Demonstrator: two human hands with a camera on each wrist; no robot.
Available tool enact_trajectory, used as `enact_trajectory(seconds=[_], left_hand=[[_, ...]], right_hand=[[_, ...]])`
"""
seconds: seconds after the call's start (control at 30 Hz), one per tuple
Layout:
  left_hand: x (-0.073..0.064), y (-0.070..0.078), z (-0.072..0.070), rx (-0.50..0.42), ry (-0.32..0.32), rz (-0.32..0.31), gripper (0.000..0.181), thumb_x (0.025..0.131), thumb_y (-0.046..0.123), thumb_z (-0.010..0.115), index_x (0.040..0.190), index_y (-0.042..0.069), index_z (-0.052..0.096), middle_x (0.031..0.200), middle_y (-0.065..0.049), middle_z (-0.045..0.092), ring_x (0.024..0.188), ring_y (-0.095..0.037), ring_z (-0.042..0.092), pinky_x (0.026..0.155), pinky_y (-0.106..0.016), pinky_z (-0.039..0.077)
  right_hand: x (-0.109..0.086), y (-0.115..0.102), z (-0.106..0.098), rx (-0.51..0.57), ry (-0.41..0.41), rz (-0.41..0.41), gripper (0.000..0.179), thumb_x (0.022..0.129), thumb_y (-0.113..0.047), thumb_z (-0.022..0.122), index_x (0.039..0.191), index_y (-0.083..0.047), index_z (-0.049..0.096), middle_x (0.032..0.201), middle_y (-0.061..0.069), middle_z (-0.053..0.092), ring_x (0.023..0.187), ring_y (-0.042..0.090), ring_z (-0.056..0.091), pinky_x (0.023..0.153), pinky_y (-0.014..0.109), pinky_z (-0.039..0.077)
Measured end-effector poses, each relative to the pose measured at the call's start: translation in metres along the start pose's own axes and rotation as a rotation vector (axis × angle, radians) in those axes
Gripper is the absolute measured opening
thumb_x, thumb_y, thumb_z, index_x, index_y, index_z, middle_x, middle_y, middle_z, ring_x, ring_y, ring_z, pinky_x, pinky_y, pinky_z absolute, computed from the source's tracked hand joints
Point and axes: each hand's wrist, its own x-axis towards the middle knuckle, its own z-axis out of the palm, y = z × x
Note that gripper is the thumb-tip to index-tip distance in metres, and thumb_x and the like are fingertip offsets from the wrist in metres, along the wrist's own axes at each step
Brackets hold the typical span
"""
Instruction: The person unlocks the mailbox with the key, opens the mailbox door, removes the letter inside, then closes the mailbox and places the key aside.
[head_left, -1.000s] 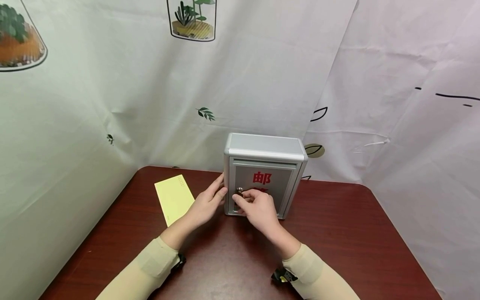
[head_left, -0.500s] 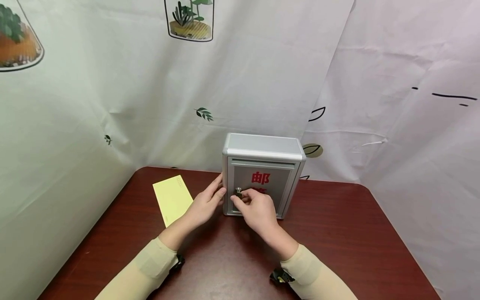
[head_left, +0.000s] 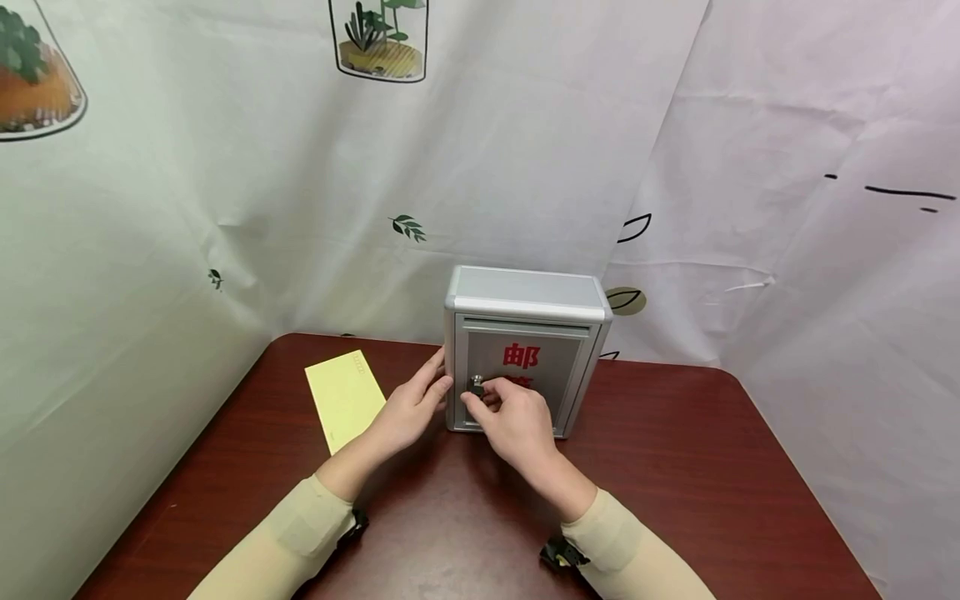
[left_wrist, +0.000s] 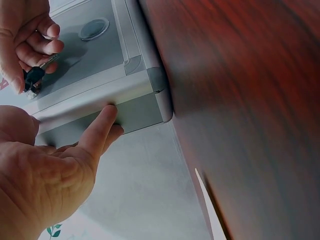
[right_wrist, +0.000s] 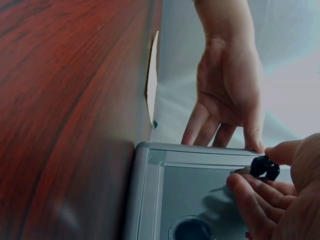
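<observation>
A silver metal mailbox [head_left: 532, 296] with red characters on its door stands upright on the table. My left hand [head_left: 408, 408] rests against its left side, fingers extended along the panel. At the door's lock [head_left: 476, 380], my right hand [head_left: 517, 417] pinches a black-headed key [left_wrist: 34, 75] between thumb and fingers. A silver key blade [right_wrist: 242, 171] shows beside the black head, near the fingertips. From the head camera the fingers hide most of the key and part of the red lettering. Low on the door is a round dark disc [right_wrist: 192, 230].
A yellow envelope [head_left: 345, 400] lies left of the mailbox, partly covered by the left forearm. The dark red table [head_left: 660, 483] extends to both sides. White printed cloth [head_left: 525, 150] hangs behind and at the sides.
The black key head at the lock looks slightly turned compared with one second ago, the right fingers shifting a little with it. The left hand stays against the mailbox. The view shifted slightly.
</observation>
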Motion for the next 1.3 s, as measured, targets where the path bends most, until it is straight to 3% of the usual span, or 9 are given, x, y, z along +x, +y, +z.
enact_trajectory(seconds=[0.53,1.3], left_hand=[[-0.0005,0.0052,0.0018,0.067,0.022,0.000,0.062,0.121,0.036,0.050,0.179,0.024,0.030,0.163,-0.019,0.058,0.133,-0.035,0.070,0.100,-0.047,0.064],[-0.0020,0.0050,0.0030,0.055,0.014,-0.014,0.061,0.122,0.037,0.049,0.179,0.030,0.029,0.163,-0.014,0.058,0.132,-0.030,0.070,0.099,-0.042,0.064]], right_hand=[[-0.0003,0.0022,0.0018,-0.001,0.039,-0.050,0.019,0.095,-0.026,0.089,0.100,-0.008,0.084,0.084,0.002,0.081,0.073,0.019,0.079,0.067,0.039,0.064],[-0.0016,-0.0023,0.0002,0.008,0.029,-0.009,0.018,0.094,-0.025,0.086,0.098,-0.007,0.082,0.082,0.001,0.080,0.070,0.009,0.076,0.066,0.033,0.063]])
